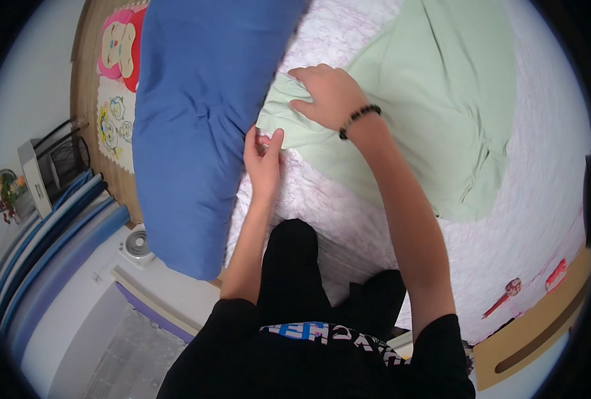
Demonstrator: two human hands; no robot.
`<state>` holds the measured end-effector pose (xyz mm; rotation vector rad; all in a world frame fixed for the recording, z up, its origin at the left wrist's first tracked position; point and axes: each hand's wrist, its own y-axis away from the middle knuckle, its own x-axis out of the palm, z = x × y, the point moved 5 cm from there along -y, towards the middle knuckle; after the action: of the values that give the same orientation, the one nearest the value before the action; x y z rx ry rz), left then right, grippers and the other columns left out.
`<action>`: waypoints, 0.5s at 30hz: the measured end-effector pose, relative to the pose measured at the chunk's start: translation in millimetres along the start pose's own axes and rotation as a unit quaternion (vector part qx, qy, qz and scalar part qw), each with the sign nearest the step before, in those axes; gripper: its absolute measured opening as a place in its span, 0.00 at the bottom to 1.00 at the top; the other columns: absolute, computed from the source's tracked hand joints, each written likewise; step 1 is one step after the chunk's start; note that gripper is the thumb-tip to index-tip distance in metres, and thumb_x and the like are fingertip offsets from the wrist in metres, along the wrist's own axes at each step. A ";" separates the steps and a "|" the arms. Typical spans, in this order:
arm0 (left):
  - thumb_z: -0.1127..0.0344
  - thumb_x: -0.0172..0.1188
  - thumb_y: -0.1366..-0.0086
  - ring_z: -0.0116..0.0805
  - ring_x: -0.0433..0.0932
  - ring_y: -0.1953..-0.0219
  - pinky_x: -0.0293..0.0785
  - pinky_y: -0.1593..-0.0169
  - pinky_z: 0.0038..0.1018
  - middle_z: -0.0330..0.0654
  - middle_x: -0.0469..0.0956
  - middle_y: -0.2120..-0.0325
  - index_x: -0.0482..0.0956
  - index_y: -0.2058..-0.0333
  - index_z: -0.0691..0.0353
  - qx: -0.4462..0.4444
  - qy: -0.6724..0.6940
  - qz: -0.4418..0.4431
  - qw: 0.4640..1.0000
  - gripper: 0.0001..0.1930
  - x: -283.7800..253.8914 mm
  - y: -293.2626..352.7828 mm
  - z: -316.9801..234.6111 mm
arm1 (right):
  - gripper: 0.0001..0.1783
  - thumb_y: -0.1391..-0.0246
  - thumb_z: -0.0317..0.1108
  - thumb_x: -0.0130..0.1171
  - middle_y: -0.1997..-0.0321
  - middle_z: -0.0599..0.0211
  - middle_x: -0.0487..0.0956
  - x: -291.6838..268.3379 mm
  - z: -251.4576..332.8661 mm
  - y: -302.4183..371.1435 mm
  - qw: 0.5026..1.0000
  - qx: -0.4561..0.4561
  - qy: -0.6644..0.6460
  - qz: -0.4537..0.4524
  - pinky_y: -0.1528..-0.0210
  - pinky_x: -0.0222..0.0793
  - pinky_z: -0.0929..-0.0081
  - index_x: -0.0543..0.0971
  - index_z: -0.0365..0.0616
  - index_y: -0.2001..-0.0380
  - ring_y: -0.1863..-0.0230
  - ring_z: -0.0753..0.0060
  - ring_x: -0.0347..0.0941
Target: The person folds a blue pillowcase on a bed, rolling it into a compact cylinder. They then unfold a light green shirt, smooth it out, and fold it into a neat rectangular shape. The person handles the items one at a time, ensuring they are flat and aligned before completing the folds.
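A large light green cloth (435,106), wrinkled, lies on a white and pink patterned bed sheet (548,166) and tapers to a corner at its left. My right hand (329,96), with a dark bead bracelet (360,120) at the wrist, rests palm down on the cloth near that corner, fingers stretched out. Just below the corner is my left hand (264,163), its thumb and fingers apart by the cloth's edge. Beside it, a folded blue quilt (189,133) runs along the left side of the bed.
My knees (292,246) are on the bed. A pink cartoon-shaped cushion (114,43) and a printed mat (116,123) lie beyond the quilt. Rolled blue items (56,246) and a small white appliance (136,245) stand left. A red-handled brush (503,296) lies right, near a wooden board (542,332).
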<state>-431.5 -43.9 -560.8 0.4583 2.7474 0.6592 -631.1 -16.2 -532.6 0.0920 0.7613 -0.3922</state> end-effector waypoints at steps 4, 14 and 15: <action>0.62 0.61 0.33 0.18 0.68 0.78 0.66 0.74 0.17 0.31 0.72 0.74 0.75 0.51 0.63 -0.039 0.079 -0.034 0.996 0.16 -8.1 -5.7 11.0 | 0.16 0.50 0.43 0.62 0.66 0.60 0.82 22.5 -4.2 -33.1 0.982 -0.005 0.014 0.186 0.59 0.73 0.61 0.78 0.49 0.59 0.60 0.55 0.78; 0.66 0.51 0.28 0.26 0.77 0.67 0.73 0.62 0.22 0.44 0.74 0.47 0.69 0.47 0.65 0.145 0.020 0.045 0.988 0.14 -17.7 11.3 -6.4 | 0.18 0.42 0.29 0.52 0.72 0.61 0.80 -10.1 -14.5 -47.7 0.964 -0.064 -0.065 0.250 0.70 0.67 0.69 0.79 0.51 0.49 0.79 0.70 0.66; 0.67 0.51 0.28 0.26 0.77 0.67 0.73 0.61 0.22 0.44 0.73 0.46 0.68 0.45 0.65 0.180 -0.038 0.062 0.981 0.16 -12.9 12.1 -15.6 | 0.18 0.42 0.29 0.52 0.72 0.61 0.80 -14.8 -8.9 -51.6 0.957 -0.043 -0.018 0.286 0.69 0.67 0.69 0.79 0.52 0.49 0.79 0.69 0.66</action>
<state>-422.1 -44.5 -539.2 0.7195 2.7855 0.1614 -666.2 -57.3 -525.8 0.2168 0.6793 0.1890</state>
